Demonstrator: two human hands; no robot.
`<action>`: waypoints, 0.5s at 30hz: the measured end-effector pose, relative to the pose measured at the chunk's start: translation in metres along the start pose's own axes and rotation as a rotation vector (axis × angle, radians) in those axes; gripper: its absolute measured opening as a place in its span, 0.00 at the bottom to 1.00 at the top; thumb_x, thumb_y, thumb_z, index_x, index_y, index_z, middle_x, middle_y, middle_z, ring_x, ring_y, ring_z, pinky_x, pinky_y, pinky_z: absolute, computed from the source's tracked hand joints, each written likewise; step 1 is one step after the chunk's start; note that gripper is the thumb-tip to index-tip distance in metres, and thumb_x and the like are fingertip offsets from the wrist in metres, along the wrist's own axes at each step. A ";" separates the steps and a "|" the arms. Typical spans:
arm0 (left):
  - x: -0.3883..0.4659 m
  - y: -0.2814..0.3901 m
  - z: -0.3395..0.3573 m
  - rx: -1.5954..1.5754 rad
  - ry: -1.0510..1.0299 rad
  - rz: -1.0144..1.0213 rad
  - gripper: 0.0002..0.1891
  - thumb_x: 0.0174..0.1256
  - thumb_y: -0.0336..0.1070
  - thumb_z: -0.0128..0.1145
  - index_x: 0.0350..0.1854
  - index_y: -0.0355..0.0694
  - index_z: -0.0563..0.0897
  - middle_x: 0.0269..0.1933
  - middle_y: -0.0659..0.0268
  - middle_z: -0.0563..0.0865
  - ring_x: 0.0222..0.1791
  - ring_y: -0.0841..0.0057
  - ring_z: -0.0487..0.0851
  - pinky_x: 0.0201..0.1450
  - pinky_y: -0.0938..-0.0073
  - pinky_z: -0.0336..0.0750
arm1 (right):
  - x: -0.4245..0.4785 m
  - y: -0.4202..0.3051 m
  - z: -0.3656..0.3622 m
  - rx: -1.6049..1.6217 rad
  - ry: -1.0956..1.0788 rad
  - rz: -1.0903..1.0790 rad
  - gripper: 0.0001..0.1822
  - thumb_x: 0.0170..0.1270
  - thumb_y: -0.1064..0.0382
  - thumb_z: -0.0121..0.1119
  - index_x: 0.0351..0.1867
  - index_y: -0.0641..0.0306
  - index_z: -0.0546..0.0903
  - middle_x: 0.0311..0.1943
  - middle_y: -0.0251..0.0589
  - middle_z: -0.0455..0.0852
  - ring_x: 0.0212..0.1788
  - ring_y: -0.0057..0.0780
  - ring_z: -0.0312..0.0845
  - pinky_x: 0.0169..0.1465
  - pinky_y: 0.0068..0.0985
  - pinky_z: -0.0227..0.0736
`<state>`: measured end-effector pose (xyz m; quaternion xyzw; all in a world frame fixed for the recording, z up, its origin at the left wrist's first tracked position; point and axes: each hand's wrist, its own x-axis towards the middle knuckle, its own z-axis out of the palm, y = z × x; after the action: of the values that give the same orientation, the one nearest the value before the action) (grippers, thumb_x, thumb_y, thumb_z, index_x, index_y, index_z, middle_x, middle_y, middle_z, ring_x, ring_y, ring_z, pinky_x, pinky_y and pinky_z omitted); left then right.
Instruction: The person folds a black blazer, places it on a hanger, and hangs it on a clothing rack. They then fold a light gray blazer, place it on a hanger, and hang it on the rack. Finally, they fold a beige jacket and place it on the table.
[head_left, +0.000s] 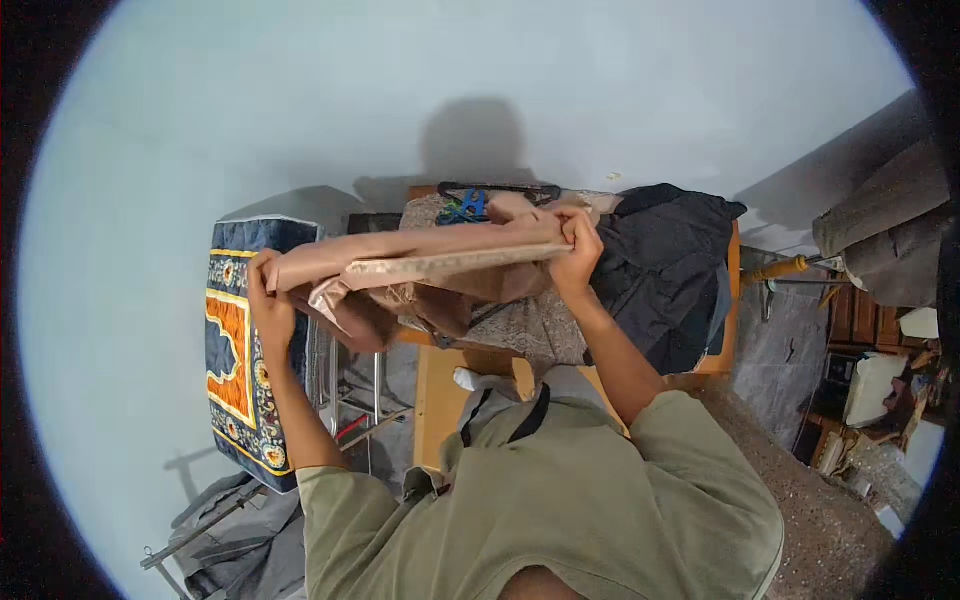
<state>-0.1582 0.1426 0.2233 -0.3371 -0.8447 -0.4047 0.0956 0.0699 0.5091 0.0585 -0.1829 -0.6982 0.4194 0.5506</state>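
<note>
A pinkish-brown garment (442, 241) with a satiny inner side is stretched between my two hands, its pale band edge towards me. My left hand (271, 304) grips its left end, over the edge of a patterned prayer rug. My right hand (576, 251) is shut on the other end. Loose folds hang below the band, above a low wooden table. Under the garment lies a grey-brown patterned cloth (536, 322), partly hidden. Blue plastic hangers (466, 206) lie behind it, and to the right is a dark jacket-like garment (652, 262).
The navy and orange prayer rug (232, 352) hangs over a metal rack (375, 390) at left. Grey clothes (240, 540) lie lower left. The wooden table's edge (724, 360) ends at right, near hanging grey fabric (892, 217). A pale wall (300, 97) stands behind.
</note>
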 end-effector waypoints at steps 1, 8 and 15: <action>-0.005 0.012 0.012 -0.025 0.024 0.001 0.17 0.70 0.28 0.56 0.60 0.36 0.75 0.55 0.58 0.81 0.57 0.68 0.78 0.63 0.69 0.71 | -0.007 -0.002 -0.010 -0.014 -0.006 -0.008 0.15 0.58 0.80 0.60 0.26 0.68 0.64 0.37 0.47 0.81 0.30 0.27 0.67 0.38 0.24 0.70; -0.075 0.041 0.090 0.287 -0.433 0.077 0.21 0.53 0.32 0.69 0.51 0.39 0.82 0.47 0.55 0.83 0.51 0.57 0.80 0.57 0.59 0.74 | -0.032 -0.017 -0.031 -0.046 0.069 0.294 0.12 0.58 0.80 0.59 0.41 0.67 0.74 0.38 0.38 0.76 0.40 0.25 0.70 0.47 0.22 0.68; -0.105 0.026 0.176 -0.153 -0.770 -0.529 0.26 0.54 0.46 0.76 0.52 0.38 0.81 0.55 0.58 0.84 0.57 0.66 0.82 0.52 0.68 0.78 | -0.056 -0.047 -0.058 0.062 -0.011 0.441 0.13 0.61 0.74 0.65 0.45 0.66 0.75 0.35 0.35 0.79 0.39 0.22 0.73 0.44 0.23 0.71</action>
<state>-0.0432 0.2340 0.0787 -0.2418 -0.8433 -0.3221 -0.3559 0.1514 0.4641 0.0636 -0.3120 -0.6311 0.5518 0.4470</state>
